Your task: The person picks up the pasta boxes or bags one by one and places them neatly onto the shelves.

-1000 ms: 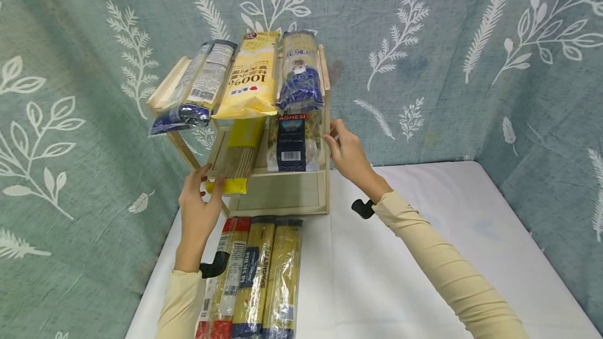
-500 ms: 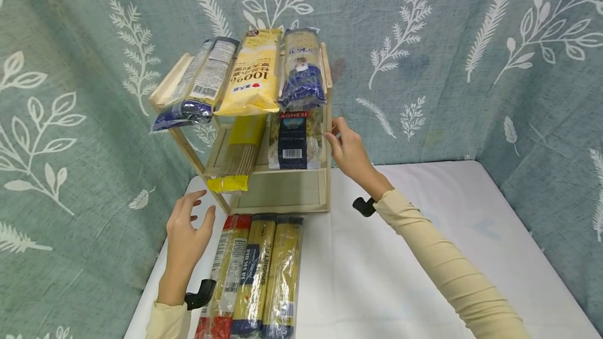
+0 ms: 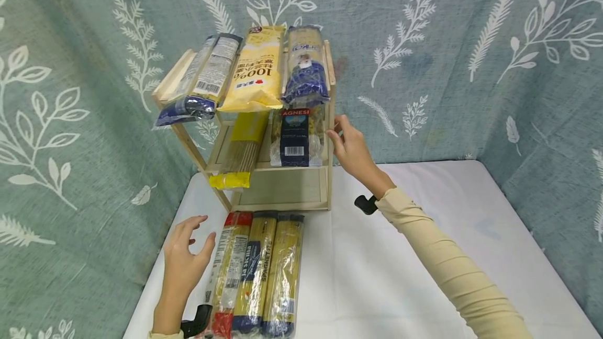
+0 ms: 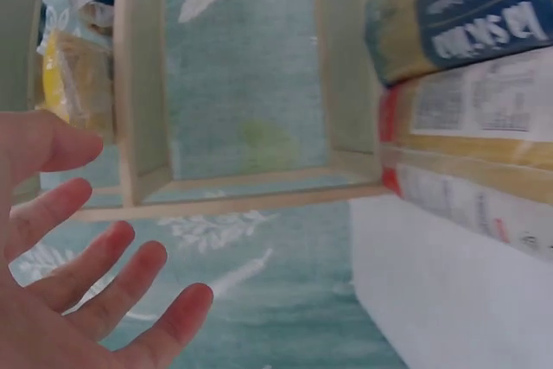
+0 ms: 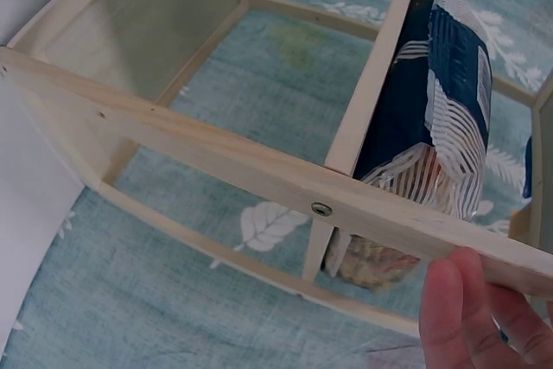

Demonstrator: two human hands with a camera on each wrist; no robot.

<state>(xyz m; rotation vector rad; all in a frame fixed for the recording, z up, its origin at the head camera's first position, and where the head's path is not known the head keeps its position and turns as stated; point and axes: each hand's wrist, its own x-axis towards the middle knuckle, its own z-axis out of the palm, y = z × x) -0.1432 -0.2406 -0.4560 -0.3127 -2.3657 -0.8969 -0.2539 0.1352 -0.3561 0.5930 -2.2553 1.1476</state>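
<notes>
My left hand (image 3: 182, 258) is in the air left of the spaghetti packs, fingers spread and holding nothing. In the left wrist view its fingers (image 4: 130, 274) lie apart, overlapping the shelf's side. My right hand (image 3: 354, 153) grips the right front post of a wooden shelf (image 3: 329, 187), with fingertips on the post (image 5: 216, 149) in the right wrist view. On the middle tier lie a yellow-ended noodle pack (image 3: 242, 153) slanting over the front edge and a dark blue AGNESI pasta bag (image 3: 294, 140).
The top tier carries a blue-ended pasta pack (image 3: 209, 75), a yellow noodle bag (image 3: 256, 69) and another blue pasta bag (image 3: 306, 67). Three spaghetti packs, one of them red-ended (image 3: 231, 271), lie on the white table (image 3: 400, 266) before the shelf. A patterned curtain (image 3: 377, 25) surrounds it.
My left hand has let go of the yellow-ended noodle pack and moved down and left, away from the shelf. My right hand stays on the post.
</notes>
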